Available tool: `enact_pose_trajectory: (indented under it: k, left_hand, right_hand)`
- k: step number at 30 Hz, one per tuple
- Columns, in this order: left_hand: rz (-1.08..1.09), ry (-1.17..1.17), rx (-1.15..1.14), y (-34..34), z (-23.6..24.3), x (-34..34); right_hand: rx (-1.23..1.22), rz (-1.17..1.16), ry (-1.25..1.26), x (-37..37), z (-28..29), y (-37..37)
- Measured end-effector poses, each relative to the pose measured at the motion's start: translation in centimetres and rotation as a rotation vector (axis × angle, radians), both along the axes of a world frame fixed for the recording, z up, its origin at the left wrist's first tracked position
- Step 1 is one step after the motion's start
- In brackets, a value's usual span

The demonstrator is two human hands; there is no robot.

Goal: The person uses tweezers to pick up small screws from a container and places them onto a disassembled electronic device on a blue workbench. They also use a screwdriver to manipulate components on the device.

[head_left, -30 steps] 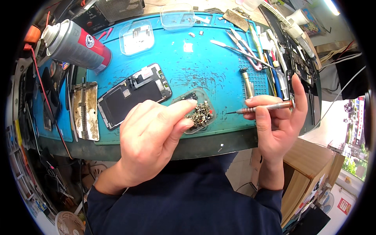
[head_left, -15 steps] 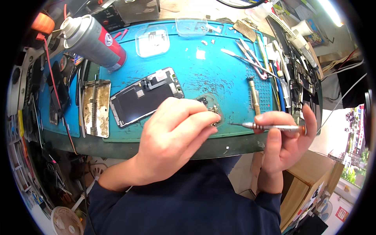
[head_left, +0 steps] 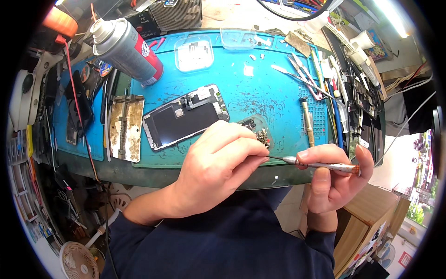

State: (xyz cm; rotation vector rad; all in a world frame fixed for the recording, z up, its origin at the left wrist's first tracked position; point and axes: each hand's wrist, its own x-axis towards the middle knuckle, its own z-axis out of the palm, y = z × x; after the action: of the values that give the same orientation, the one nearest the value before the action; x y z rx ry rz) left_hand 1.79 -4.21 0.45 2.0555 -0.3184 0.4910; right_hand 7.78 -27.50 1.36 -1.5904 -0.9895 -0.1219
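Note:
Thumb and fingers of my left hand [head_left: 217, 165] are pinched together, and whatever they hold is too small or hidden to make out. Between the fingers and thumb of my right hand [head_left: 327, 188] is a slim precision screwdriver [head_left: 344, 167], its thin shaft pointing left. The shaft's tip meets the pinched fingertips of the left hand. Just beyond those fingertips sits a small clear tray [head_left: 268, 122] of tiny screws and metal parts, partly covered by the hand. A phone screen assembly [head_left: 179, 125] lies tilted on the blue mat, left of the tray.
A spray can [head_left: 132, 53] stands at the back left of the blue mat [head_left: 186, 81]. Near it lies a clear plastic box [head_left: 194, 53]. A stained metal plate [head_left: 132, 132] rests at left. Tweezers [head_left: 302, 81] and another screwdriver [head_left: 307, 122] lie at right.
The screwdriver's tip has moved left and slightly down to the left fingertips, from which it was apart. The whole view has shifted slightly to the right.

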Motion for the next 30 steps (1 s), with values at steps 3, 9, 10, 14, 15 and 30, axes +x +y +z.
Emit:
enact_pose_trajectory:
  k: [3,9,10,14,15,30]
  left_hand:
    - [-0.021,0.025,-0.036,0.2,0.2,0.0]
    - [-0.053,0.162,-0.204,0.3,0.4,-0.3]
    - [-0.067,0.179,-0.232,0.4,0.4,-0.3]
    - [-0.113,0.235,-0.334,0.5,0.5,-0.4]
    - [-0.121,0.246,-0.356,0.5,0.5,-0.5]
    - [-0.15,0.324,-0.524,0.7,0.6,-1.0]
  right_hand:
    - [0.031,-0.002,0.014,-0.2,-0.1,-0.1]
    - [0.081,-0.005,0.071,-0.5,-0.3,-0.2]
    - [0.099,-0.024,0.085,-0.7,-0.4,-0.1]
    - [0.105,-0.12,0.095,-1.2,-0.7,0.2]
    - [0.097,-0.133,0.09,-1.2,-0.7,0.3]
    - [0.132,-0.204,0.191,-2.0,-0.1,1.2]
